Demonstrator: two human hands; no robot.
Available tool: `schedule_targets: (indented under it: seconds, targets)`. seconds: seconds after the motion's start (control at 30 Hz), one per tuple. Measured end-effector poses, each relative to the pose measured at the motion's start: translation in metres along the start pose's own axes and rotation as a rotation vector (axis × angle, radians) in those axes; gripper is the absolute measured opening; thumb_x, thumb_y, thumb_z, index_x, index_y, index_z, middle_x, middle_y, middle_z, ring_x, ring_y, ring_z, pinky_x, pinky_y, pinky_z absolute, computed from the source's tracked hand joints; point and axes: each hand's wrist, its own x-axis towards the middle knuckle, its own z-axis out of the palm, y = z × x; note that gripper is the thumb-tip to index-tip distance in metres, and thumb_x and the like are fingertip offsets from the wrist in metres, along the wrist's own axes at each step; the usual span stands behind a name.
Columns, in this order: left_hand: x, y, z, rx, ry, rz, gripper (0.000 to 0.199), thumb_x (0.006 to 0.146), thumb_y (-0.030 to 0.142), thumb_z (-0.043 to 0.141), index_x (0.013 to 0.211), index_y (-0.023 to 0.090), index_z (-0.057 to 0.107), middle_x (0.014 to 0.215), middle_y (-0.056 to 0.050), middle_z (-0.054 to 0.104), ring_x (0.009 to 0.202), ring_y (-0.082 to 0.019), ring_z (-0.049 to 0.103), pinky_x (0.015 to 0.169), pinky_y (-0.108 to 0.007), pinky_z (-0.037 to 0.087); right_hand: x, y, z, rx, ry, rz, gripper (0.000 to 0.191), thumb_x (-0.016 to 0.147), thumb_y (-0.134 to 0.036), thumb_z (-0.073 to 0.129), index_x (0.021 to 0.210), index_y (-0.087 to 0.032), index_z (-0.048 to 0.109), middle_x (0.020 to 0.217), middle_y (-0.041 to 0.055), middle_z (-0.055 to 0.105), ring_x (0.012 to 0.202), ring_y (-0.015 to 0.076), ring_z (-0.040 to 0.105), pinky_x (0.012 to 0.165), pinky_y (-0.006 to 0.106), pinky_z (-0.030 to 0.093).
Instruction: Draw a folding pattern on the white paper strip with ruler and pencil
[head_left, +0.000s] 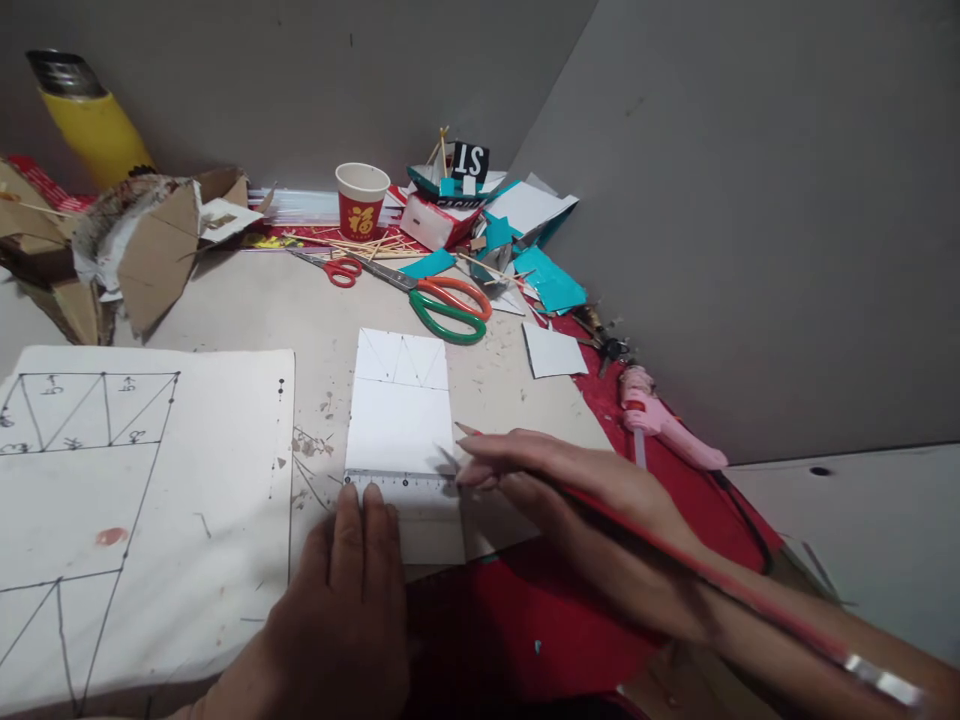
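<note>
A white card (401, 425) lies on the beige board, with pencilled zigzag lines between dots near its far end. Across its lower part lies a ruler (421, 484) with small marks and numbers. The fingers of my left hand (349, 580) are stretched out and press down on the ruler's near side. My right hand (600, 500) is closed around a red pencil (697, 575) that has a silver band at its rear end. Its sharpened tip points left, by the card's right edge; I cannot tell whether it touches the card. The fingertips are near the ruler's right end.
Left lies a large sheet (225, 470) with drawn triangles. Beyond the card are green-orange scissors (450, 310), small red scissors (343, 271), a paper cup (362, 200), sticks and teal scraps (551, 280). A pink glue gun (675, 425) lies right; a yellow bottle (94, 130) stands back left.
</note>
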Motion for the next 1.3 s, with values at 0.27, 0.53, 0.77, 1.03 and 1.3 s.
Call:
schedule_targets:
  seconds: [0.27,0.53,0.77,1.03,1.3]
  targets:
    - [0.0,-0.003,0.0,-0.035,0.024,0.067,0.045,0.092,0.04,0.059,0.114,0.004,0.075,0.121,-0.024,0.07,0.108,-0.041,0.071,0.077,-0.043,0.057,0.052,0.0,0.024,0.415,-0.127,0.354,0.045,0.089,-0.058,0.067,0.082,-0.014,0.071,0.059,-0.0004,0.06,0.052,0.0102,0.054,0.048,0.023,0.044]
    - [-0.001,-0.002,0.003,-0.058,0.059,0.084,0.043,0.094,0.033,0.053,0.111,0.0,0.075,0.118,-0.026,0.071,0.105,-0.042,0.071,0.079,-0.047,0.053,0.057,0.024,0.044,0.557,-0.12,0.49,0.04,0.079,-0.053,0.078,0.077,-0.018,0.059,0.055,-0.0035,0.059,0.046,0.0085,0.052,0.038,0.018,0.041]
    - [-0.003,-0.002,0.005,-0.034,0.067,0.096,0.044,0.095,0.032,0.053,0.113,-0.001,0.073,0.119,-0.028,0.071,0.106,-0.042,0.07,0.081,-0.047,0.05,0.055,0.025,0.045,0.562,-0.139,0.41,0.035,0.083,-0.047,0.077,0.076,-0.018,0.06,0.054,-0.0047,0.059,0.043,0.0055,0.047,0.037,0.017,0.035]
    - [-0.005,0.001,0.005,-0.033,0.042,0.075,0.041,0.096,0.032,0.053,0.114,0.002,0.074,0.118,-0.025,0.073,0.107,-0.039,0.07,0.084,-0.047,0.05,0.053,0.025,0.044,0.552,-0.157,0.382,0.035,0.085,-0.046,0.076,0.077,-0.017,0.06,0.057,-0.0045,0.06,0.047,0.0066,0.05,0.042,0.02,0.037]
    - [0.0,0.001,-0.003,-0.005,-0.034,0.059,0.04,0.094,0.037,0.059,0.113,0.007,0.077,0.121,-0.02,0.072,0.11,-0.039,0.07,0.086,-0.045,0.052,0.052,0.027,0.046,0.53,-0.168,0.367,0.036,0.086,-0.049,0.075,0.078,-0.017,0.06,0.059,-0.0036,0.059,0.049,0.0077,0.051,0.046,0.02,0.039]
